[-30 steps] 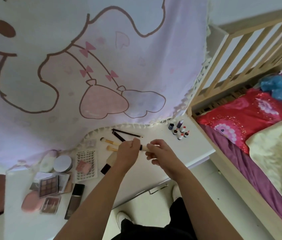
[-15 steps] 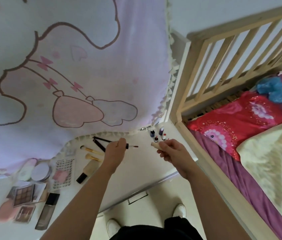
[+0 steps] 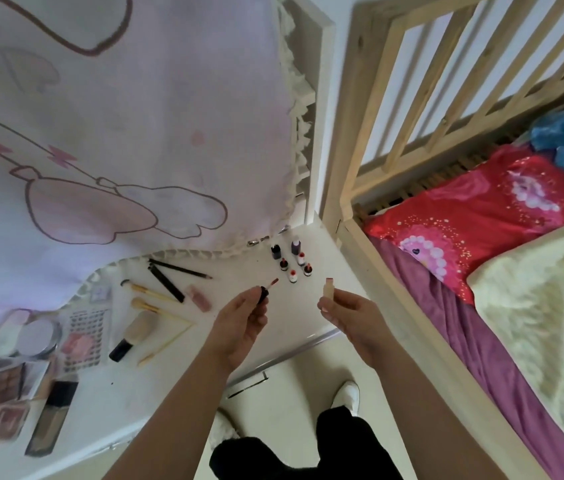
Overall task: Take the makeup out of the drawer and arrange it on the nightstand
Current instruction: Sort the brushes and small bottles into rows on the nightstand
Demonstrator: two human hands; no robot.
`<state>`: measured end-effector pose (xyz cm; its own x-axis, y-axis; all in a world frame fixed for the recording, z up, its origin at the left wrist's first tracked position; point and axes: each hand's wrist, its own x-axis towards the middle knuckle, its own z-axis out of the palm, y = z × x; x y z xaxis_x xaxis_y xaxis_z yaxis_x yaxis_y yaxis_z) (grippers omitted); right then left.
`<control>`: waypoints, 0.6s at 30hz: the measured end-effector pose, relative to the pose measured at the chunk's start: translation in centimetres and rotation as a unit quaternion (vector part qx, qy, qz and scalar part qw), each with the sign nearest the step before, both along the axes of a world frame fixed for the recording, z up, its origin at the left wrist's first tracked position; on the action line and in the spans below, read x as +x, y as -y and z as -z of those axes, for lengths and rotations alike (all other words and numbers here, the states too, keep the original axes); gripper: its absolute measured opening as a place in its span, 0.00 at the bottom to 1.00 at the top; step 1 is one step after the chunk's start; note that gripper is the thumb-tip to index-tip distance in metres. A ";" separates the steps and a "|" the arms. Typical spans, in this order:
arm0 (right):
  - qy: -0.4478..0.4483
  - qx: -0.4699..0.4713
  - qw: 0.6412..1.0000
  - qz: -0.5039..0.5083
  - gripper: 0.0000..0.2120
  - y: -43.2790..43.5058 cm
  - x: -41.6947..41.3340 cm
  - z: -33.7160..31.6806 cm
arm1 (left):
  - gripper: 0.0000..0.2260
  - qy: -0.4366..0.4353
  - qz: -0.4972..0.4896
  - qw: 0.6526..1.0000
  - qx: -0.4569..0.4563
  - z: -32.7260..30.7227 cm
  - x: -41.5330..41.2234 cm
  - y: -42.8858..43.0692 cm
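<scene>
My left hand [image 3: 239, 323] pinches a black-capped lip gloss wand [image 3: 268, 288] with a red tip, held over the white nightstand [image 3: 249, 271]. My right hand [image 3: 349, 311] holds the matching beige tube [image 3: 328, 289] upright, a hand's width to the right of the wand. Behind them stands a cluster of several small bottles [image 3: 292, 259]. To the left lie brushes [image 3: 148, 292], a black pencil [image 3: 180, 269], a pink tube [image 3: 199, 297], a large beige brush [image 3: 135, 334], a round compact [image 3: 36, 337], palettes [image 3: 5, 381] and a dark foundation bottle [image 3: 53, 415].
A pink cartoon-print curtain [image 3: 117, 133] hangs over the back of the nightstand. A wooden bed frame [image 3: 377, 168] stands right beside it, with a red pillow [image 3: 481, 206] and a cream blanket [image 3: 550, 306]. My feet [image 3: 346, 393] stand on the floor below the nightstand's front edge.
My hands pulled the wand out of the tube and moved apart, the left with the wand, the right with the tube. The view has shifted right toward the bed.
</scene>
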<state>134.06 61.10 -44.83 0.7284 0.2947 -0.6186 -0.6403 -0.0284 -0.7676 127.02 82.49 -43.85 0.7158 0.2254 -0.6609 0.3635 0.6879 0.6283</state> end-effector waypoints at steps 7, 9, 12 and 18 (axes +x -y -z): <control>0.080 -0.156 0.984 -0.016 0.13 -0.9 1.2 4.6 | 0.11 -0.028 -0.009 1.000 0.008 4.3 0.8 1.4; 0.102 -0.184 0.977 -0.014 0.12 -1.3 1.7 6.3 | 0.11 -0.039 0.009 0.999 0.034 5.4 1.1 1.7; 0.152 -0.229 0.961 -0.022 0.11 -1.8 2.5 8.7 | 0.14 -0.060 0.056 0.989 0.126 7.1 1.7 2.0; 0.267 -0.255 0.929 -0.018 0.12 -2.9 4.1 11.5 | 0.10 -0.087 0.125 0.907 0.393 9.8 3.6 3.3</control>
